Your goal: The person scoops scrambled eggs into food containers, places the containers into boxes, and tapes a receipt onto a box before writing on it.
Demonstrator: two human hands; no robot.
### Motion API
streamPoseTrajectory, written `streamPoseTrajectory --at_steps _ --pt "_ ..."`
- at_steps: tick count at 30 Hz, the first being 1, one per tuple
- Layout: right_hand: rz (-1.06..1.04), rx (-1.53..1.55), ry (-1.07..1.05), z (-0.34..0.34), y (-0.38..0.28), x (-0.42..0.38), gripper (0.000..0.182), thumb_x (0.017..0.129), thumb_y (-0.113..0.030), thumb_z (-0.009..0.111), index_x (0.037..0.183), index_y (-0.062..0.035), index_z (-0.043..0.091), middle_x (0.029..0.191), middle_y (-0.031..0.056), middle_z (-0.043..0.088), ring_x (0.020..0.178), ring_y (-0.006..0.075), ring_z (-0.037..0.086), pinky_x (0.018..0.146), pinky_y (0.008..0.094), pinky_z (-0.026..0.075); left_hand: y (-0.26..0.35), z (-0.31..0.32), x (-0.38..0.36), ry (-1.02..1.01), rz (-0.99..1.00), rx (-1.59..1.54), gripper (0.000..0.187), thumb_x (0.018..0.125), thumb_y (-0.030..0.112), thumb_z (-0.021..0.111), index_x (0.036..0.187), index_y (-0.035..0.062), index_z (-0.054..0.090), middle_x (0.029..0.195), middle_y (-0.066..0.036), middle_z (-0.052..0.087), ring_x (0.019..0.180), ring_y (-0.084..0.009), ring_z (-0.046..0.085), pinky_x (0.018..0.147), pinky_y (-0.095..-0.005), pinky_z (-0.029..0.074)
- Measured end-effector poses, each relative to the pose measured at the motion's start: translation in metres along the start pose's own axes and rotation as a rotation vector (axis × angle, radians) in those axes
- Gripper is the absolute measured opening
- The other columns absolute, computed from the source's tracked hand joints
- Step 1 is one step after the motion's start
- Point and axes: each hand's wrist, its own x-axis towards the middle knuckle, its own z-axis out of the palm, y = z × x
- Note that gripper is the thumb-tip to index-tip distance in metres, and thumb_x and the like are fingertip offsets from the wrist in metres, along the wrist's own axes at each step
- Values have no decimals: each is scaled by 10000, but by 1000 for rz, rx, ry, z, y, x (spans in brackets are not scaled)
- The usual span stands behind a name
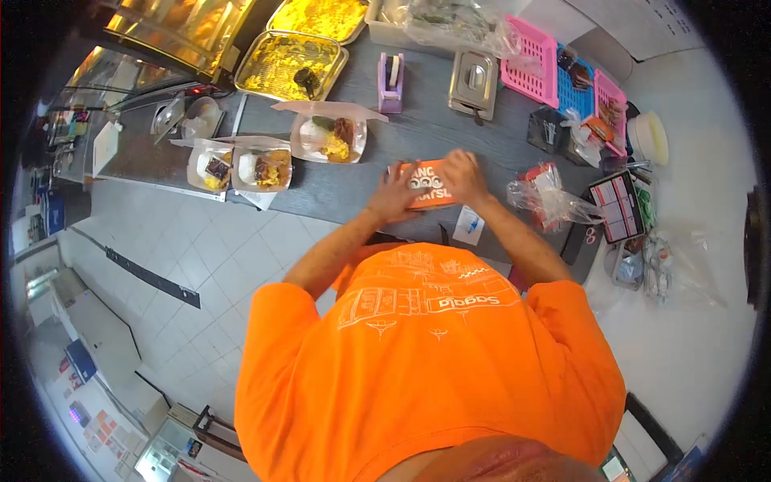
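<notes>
An orange food box [428, 193] with white lettering lies closed on the dark counter in front of me. My left hand [393, 193] grips its left side, fingers along the top and edge. With fingers bent together, my right hand [464, 178] holds the upper right part of the box; the fingertips are partly hidden. To the left stand several open food boxes: one [331, 138] with rice, yellow food and a brown piece, another [273, 170] and a third [210, 169] nearer the counter's left end. A small white sachet [468, 226] lies just below the box.
Trays of yellow food [289, 64] sit at the back left, beside a purple tape dispenser [391, 84] and a lidded steel container [474, 84]. Pink baskets [532, 60] and a blue basket line the back right. A plastic bag [554, 197] lies right of my hands.
</notes>
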Motion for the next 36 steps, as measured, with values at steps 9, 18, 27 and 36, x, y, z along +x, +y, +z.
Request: streamPoseTrajectory --at_steps 9,18,27,36 --pt "1416 1629 199 76 26 218 337 814 -338 808 1030 -107 694 776 1 536 653 162 526 573 318 428 8 22 -78 225 -352 -294 583 583 157 860 1139 260 717 1517 -176 306 1350 -467 277 1052 -626 324" --pt "857 1790 510 112 -9 160 150 877 -98 727 996 -11 694 964 71 699 893 147 635 823 248 474 -5 22 -97 289 -316 -350 613 555 133 862 1137 234 701 1499 -191 327 1317 -490 298 1079 -600 321" --pt "848 614 488 144 6 148 215 785 -225 782 831 -18 748 769 77 693 752 186 662 716 341 510 -9 10 -91 262 -249 -272 723 573 205 869 1251 312 643 1490 -205 330 1295 -486 322 1054 -597 356" --pt "946 1166 240 16 -27 57 225 859 -247 746 769 -46 706 633 1 600 494 109 541 477 262 419 -7 -5 -72 320 -413 -361 722 639 264 841 1322 319 612 1471 -248 323 1283 -489 322 984 -596 426"
